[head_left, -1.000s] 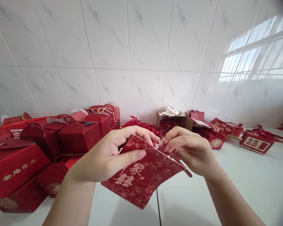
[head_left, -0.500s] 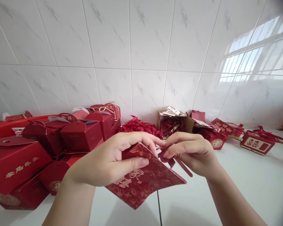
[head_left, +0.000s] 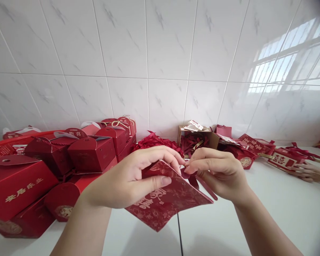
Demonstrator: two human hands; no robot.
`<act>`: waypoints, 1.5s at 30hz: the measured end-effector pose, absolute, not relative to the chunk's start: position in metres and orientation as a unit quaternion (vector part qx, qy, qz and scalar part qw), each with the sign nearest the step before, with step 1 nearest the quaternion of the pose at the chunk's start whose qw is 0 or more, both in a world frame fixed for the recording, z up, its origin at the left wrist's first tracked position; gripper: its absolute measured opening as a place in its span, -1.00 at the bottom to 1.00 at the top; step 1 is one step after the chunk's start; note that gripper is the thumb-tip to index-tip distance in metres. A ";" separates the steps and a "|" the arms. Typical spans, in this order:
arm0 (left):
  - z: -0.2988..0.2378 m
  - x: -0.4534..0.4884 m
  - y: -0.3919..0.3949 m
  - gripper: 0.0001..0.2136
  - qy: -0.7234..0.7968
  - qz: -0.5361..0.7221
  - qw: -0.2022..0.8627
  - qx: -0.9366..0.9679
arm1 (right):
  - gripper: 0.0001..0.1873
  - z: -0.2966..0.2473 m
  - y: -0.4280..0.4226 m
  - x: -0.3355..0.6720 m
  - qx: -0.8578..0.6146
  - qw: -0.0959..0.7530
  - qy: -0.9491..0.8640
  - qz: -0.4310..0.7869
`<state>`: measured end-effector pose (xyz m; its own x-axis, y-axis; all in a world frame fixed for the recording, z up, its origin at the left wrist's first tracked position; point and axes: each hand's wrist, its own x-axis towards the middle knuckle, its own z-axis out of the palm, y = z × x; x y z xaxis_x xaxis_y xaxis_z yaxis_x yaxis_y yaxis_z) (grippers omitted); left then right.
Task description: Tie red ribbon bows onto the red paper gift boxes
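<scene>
Left fingers [head_left: 160, 181] clamp the flat red box [head_left: 173, 201], top edge slanting down-right; right fingers [head_left: 200, 165] pinch ribbon [head_left: 209, 192].

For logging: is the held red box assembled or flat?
Flat: red box, one bowed sheet in left hand; right hand pinches ribbon.

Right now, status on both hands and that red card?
Left hand gripping red card. Right hand pinching ribbon at its top edge. Another person's hand far right, apart.
</scene>
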<state>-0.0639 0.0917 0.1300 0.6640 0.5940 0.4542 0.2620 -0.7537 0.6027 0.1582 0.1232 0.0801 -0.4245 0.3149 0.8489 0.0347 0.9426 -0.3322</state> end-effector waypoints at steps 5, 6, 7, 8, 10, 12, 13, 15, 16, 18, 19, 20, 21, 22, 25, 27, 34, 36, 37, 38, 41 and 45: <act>0.128 -0.063 0.093 -0.85 0.268 0.322 0.242 0.875 | -0.64 0.079 0.124 0.157 -0.122 0.550 -0.817 0.126; 0.127 -0.063 0.094 -0.84 0.273 0.318 0.242 0.875 | -0.65 0.078 0.125 0.156 -0.132 0.553 -0.814 0.116; 0.127 -0.062 0.095 -0.84 0.277 0.316 0.241 0.875 | -0.67 0.078 0.125 0.155 -0.143 0.556 -0.812 0.107; 0.126 -0.061 0.097 -0.85 0.280 0.315 0.241 0.874 | -0.68 0.078 0.126 0.155 -0.152 0.558 -0.810 0.100; 0.126 -0.061 0.099 -0.86 0.283 0.319 0.248 0.870 | -0.72 0.079 0.128 0.155 -0.169 0.554 -0.810 0.092; 0.126 -0.062 0.101 -0.86 0.287 0.326 0.263 0.862 | -0.75 0.080 0.131 0.158 -0.203 0.538 -0.812 0.104; 0.126 -0.063 0.101 -0.86 0.290 0.330 0.268 0.857 | -0.78 0.081 0.133 0.162 -0.230 0.531 -0.807 0.117; 0.126 -0.066 0.100 -0.86 0.307 0.340 0.267 0.848 | -0.86 0.083 0.137 0.171 -0.282 0.539 -0.780 0.145; 0.126 -0.067 0.100 -0.86 0.325 0.345 0.260 0.841 | -0.89 0.083 0.138 0.177 -0.300 0.554 -0.761 0.154; 0.126 -0.068 0.099 -0.86 0.370 0.358 0.245 0.821 | -0.88 0.086 0.138 0.187 -0.306 0.594 -0.727 0.158; 0.125 -0.067 0.099 -0.86 0.391 0.368 0.239 0.809 | -0.86 0.087 0.136 0.190 -0.298 0.611 -0.717 0.156; 0.124 -0.066 0.099 -0.87 0.406 0.382 0.233 0.797 | -0.86 0.088 0.133 0.191 -0.288 0.622 -0.711 0.155; 0.123 -0.063 0.099 -0.87 0.414 0.401 0.225 0.786 | -0.87 0.089 0.129 0.191 -0.279 0.626 -0.712 0.155; 0.122 -0.060 0.100 -0.88 0.413 0.424 0.214 0.777 | -0.88 0.090 0.124 0.188 -0.271 0.622 -0.718 0.154; 0.119 -0.051 0.100 -0.88 0.394 0.482 0.181 0.762 | -0.87 0.091 0.111 0.172 -0.244 0.592 -0.759 0.117; 0.118 -0.045 0.099 -0.88 0.380 0.495 0.155 0.766 | -0.84 0.091 0.105 0.160 -0.232 0.578 -0.779 0.065; 0.112 -0.039 0.093 -0.86 0.304 0.501 0.086 0.806 | -0.75 0.087 0.103 0.144 -0.247 0.617 -0.744 -0.072; 0.111 -0.038 0.093 -0.86 0.294 0.502 0.082 0.809 | -0.75 0.087 0.103 0.144 -0.250 0.617 -0.740 -0.095; 0.111 -0.038 0.093 -0.85 0.291 0.504 0.081 0.809 | -0.75 0.087 0.102 0.144 -0.250 0.615 -0.741 -0.102; 0.111 -0.038 0.093 -0.85 0.289 0.506 0.079 0.809 | -0.75 0.087 0.102 0.144 -0.251 0.613 -0.742 -0.106; 0.111 -0.037 0.094 -0.85 0.287 0.508 0.081 0.808 | -0.76 0.087 0.102 0.143 -0.258 0.614 -0.737 -0.113; 0.111 -0.038 0.094 -0.85 0.285 0.511 0.078 0.807 | -0.78 0.086 0.102 0.143 -0.270 0.617 -0.731 -0.105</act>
<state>-0.0379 0.0939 0.1110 0.3146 0.5391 0.7813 0.3805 -0.8257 0.4165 0.1431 0.1016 0.0861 -0.0917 0.2665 0.9595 0.5246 0.8319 -0.1810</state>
